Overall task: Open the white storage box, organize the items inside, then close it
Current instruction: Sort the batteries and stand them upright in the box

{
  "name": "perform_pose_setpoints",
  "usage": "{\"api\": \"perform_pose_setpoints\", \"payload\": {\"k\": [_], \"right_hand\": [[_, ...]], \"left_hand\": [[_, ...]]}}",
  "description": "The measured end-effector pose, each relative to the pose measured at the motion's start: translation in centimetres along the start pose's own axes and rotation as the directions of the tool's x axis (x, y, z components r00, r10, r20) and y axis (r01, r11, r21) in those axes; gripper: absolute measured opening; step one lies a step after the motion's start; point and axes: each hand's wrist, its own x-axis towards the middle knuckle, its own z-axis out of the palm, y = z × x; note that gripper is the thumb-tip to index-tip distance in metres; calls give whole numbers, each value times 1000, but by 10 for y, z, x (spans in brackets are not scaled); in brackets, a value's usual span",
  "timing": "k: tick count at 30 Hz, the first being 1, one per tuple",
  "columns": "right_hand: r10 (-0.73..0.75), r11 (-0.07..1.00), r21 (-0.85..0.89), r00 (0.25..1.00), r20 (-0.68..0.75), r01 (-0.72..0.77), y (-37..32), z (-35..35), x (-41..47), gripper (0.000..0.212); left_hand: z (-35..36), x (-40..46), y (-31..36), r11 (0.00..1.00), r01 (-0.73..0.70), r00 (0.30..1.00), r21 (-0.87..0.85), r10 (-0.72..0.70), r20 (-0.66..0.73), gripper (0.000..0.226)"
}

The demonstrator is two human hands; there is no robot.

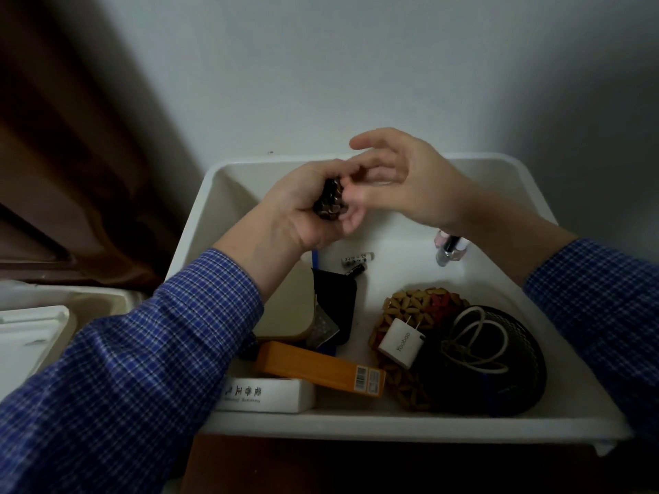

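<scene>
1. White plastic storage box (pixel 556 308) stood open below my view; I judged the opening step done. A pale, lid-like piece (pixel 32 336) lay off to the left, though I could not confirm it was this box's lid.
2. Left hand (pixel 303 208) was over the far left part of the box, its fingers (pixel 322 172) curled round a small dark cluster of beads or batteries (pixel 330 201); I could not tell which.
3. Right hand (pixel 403 183) sat just beside the left, fingers loosely spread and touching the cluster's top. It gripped nothing I could make out.
4. Contents were still mixed: an orange carton (pixel 321 369) resting on a white carton (pixel 267 395) at the near left, a beige case (pixel 285 308) and a black pouch (pixel 338 297) behind them, two loose batteries (pixel 356 263) mid-box, and nail polish bottles (pixel 449 247) near the far right.
5. White charger plug (pixel 399 342) lay on a woven mat (pixel 410 308), touching a dark mesh bowl (pixel 499 361) that held a coiled cable (pixel 474 344).
6. Judgement: sorting was under way and closing had not begun.
</scene>
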Motion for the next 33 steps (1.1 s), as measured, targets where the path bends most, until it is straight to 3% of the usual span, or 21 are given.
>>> {"api": "perform_pose_setpoints", "payload": {"k": [2,4,6,7,9,12,16,20,24,29,31,33], "right_hand": [[67,997,-17,993,-92,-69,3,0,5,32],[141,947,-281,987,-74,-156,12,5,6,13],[233,717,-689,968,94,-105,29,12,6,20],[271,599,-800,948,167,-30,36,18,4,25],[287,474,-877,927,243,83,48,24,5,36],[257,421,-890,918,302,175,59,30,11,40],[239,329,-898,895,377,290,72,39,13,19],[282,321,-910,891,356,262,74,39,13,12],[409,303,-928,850,331,216,75,37,16,31],[468,369,-918,826,316,142,65,27,18,44],[438,471,-879,845,305,74,44,11,19,40],[316,677,-736,900,299,6,17,-9,16,31]], "left_hand": [[-4,-2,10,990,-20,997,-138,10,-73,18],[-9,-4,14,978,-34,987,-204,1,-160,23],[-10,-6,13,979,-35,981,-199,-4,-194,22],[-11,-6,11,981,-35,981,-190,-2,-193,21],[-10,-5,10,985,-33,982,-171,1,-187,23],[-12,-3,11,988,-28,984,-150,1,-178,25],[-11,-3,9,994,-15,987,-106,-2,-161,20],[-10,-2,9,997,-17,987,-76,5,-161,21],[-10,-1,9,998,-25,985,-54,15,-169,21],[-11,-1,10,998,-45,986,-35,38,-165,23],[-11,-1,11,998,-56,984,-7,54,-168,23],[-11,0,13,997,-69,983,31,73,-170,24]]}}
